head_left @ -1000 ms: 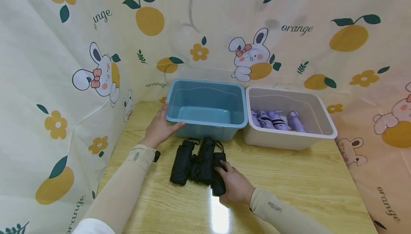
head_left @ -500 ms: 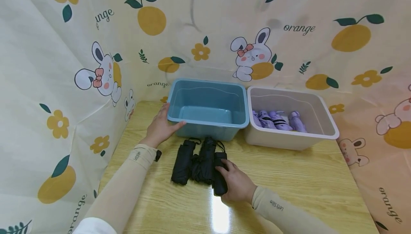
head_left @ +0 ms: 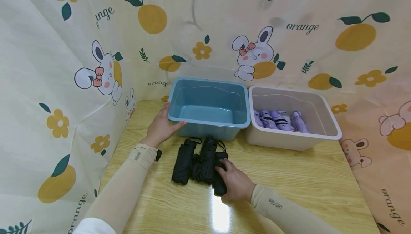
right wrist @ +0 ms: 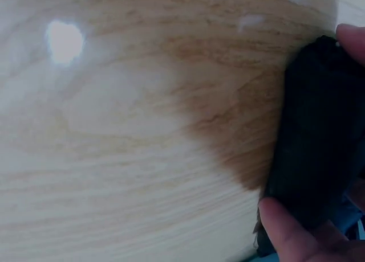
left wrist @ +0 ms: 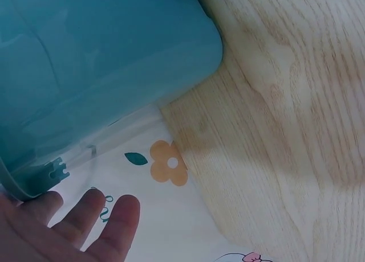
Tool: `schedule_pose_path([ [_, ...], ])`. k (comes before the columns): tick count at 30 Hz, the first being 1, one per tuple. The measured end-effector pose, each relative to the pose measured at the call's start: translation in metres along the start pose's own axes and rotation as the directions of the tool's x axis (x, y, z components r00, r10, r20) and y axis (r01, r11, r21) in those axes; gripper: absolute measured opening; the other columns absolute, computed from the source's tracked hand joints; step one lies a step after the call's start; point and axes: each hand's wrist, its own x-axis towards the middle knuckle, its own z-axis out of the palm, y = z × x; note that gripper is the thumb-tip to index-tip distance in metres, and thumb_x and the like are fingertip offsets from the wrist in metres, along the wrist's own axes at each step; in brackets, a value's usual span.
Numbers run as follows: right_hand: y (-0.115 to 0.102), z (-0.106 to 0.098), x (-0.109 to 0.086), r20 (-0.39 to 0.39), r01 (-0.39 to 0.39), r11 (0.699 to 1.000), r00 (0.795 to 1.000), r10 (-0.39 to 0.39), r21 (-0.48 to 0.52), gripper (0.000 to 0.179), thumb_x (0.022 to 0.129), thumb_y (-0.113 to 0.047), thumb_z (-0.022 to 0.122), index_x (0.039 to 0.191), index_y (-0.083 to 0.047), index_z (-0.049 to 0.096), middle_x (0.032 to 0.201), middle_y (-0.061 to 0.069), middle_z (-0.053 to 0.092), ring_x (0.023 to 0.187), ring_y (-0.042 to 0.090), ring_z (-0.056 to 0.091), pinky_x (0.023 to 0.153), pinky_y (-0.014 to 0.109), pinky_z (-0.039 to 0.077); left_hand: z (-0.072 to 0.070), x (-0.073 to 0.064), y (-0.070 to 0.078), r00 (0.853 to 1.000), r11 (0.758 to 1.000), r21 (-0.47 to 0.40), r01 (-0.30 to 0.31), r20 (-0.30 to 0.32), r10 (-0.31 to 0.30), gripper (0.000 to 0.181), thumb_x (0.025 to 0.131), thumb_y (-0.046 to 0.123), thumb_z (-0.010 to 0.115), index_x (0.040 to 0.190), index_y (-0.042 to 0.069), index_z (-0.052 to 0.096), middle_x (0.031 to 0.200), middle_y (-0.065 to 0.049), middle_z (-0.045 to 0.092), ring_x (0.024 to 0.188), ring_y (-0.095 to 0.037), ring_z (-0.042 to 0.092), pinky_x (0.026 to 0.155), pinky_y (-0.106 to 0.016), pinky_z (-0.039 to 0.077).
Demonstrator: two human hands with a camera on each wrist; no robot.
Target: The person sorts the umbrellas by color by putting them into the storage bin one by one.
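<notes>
In the head view, several black folding umbrellas lie side by side on the wooden table, in front of a blue bin (head_left: 208, 130). My right hand (head_left: 236, 182) grips the rightmost black umbrella (head_left: 219, 184), which rests on the table. The right wrist view has thumb and fingers on opposite sides of this umbrella (right wrist: 319, 131). Left of it are another black umbrella (head_left: 208, 155) and a leftmost one (head_left: 183, 162). At the blue bin's front left corner, my left hand (head_left: 160, 128) touches the rim with spread, fairly straight fingers. Three of its fingers (left wrist: 117, 228) show in the left wrist view.
A beige bin (head_left: 285, 139) stands against the blue bin's right side, with several purple folded umbrellas (head_left: 279, 121) inside. Patterned cloth (head_left: 199, 20) rises behind and beside the table (head_left: 289, 177). Nothing is visible inside the blue bin.
The head view has shifted very slightly. Both hands, the umbrellas and the bins keep their places.
</notes>
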Motion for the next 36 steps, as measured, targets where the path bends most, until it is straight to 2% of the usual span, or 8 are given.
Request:
schedule_pose_path([
  [8, -0.001, 0.002, -0.003, -0.037, -0.031, 0.999, 0.999, 0.031, 0.016, 0.104, 0.057, -0.039, 0.093, 0.146, -0.009, 0.049, 0.148, 0.023, 0.035, 0.133, 0.042, 0.039, 0.086, 0.05, 0.052, 0.0, 0.0, -0.001, 1.0, 1.0, -0.005, -0.006, -0.004, 0.005, 0.109, 0.085, 0.069, 0.064, 0.162, 0.016, 0.009, 0.166, -0.009, 0.012, 0.141, -0.041, 0.033, 0.094, -0.06, 0.044],
  [12, 0.0, 0.003, -0.002, -0.065, -0.049, 0.999, 0.997, 0.05, 0.013, 0.103, 0.055, -0.037, 0.092, 0.145, -0.008, 0.05, 0.149, 0.025, 0.034, 0.131, 0.047, 0.04, 0.084, 0.051, 0.053, -0.001, 0.001, -0.001, 1.0, 1.0, -0.004, -0.004, -0.006, 0.004, 0.108, 0.085, 0.068, 0.065, 0.162, 0.015, 0.009, 0.166, -0.008, 0.012, 0.141, -0.042, 0.033, 0.094, -0.06, 0.044],
  [17, -0.003, 0.003, 0.001, -0.041, -0.076, 0.997, 0.996, 0.076, -0.003, 0.105, 0.055, -0.037, 0.092, 0.146, -0.009, 0.049, 0.15, 0.026, 0.033, 0.125, 0.053, 0.045, 0.083, 0.05, 0.053, -0.001, 0.001, -0.001, 1.0, 1.0, -0.001, -0.003, -0.002, 0.003, 0.109, 0.085, 0.069, 0.064, 0.162, 0.015, 0.01, 0.166, -0.009, 0.013, 0.14, -0.042, 0.033, 0.093, -0.06, 0.045],
  [25, -0.006, -0.001, 0.001, -0.022, -0.077, 0.997, 0.997, 0.078, 0.02, 0.104, 0.054, -0.033, 0.091, 0.147, -0.008, 0.049, 0.147, 0.023, 0.034, 0.123, 0.049, 0.044, 0.075, 0.048, 0.054, -0.004, -0.001, -0.001, 1.0, 1.0, -0.011, 0.001, -0.002, -0.002, 0.109, 0.085, 0.068, 0.065, 0.162, 0.015, 0.009, 0.166, -0.008, 0.011, 0.142, -0.042, 0.031, 0.097, -0.06, 0.042],
  [32, 0.003, 0.001, -0.01, -0.054, -0.04, 0.999, 0.998, 0.04, 0.013, 0.1, 0.057, -0.033, 0.092, 0.145, -0.012, 0.051, 0.145, 0.019, 0.037, 0.125, 0.045, 0.044, 0.076, 0.048, 0.054, -0.004, -0.002, 0.001, 1.0, 1.0, -0.016, 0.004, 0.007, -0.004, 0.107, 0.086, 0.065, 0.066, 0.162, 0.015, 0.009, 0.166, -0.008, 0.01, 0.143, -0.039, 0.029, 0.099, -0.059, 0.041],
  [36, 0.006, -0.005, -0.016, -0.074, -0.032, 0.999, 0.997, 0.035, 0.043, 0.097, 0.058, -0.033, 0.093, 0.145, -0.013, 0.052, 0.143, 0.018, 0.037, 0.125, 0.043, 0.044, 0.077, 0.048, 0.053, -0.004, -0.003, 0.004, 1.0, 1.0, -0.011, 0.004, 0.01, -0.004, 0.108, 0.086, 0.066, 0.065, 0.162, 0.014, 0.009, 0.166, -0.008, 0.01, 0.144, -0.039, 0.028, 0.101, -0.059, 0.04],
])
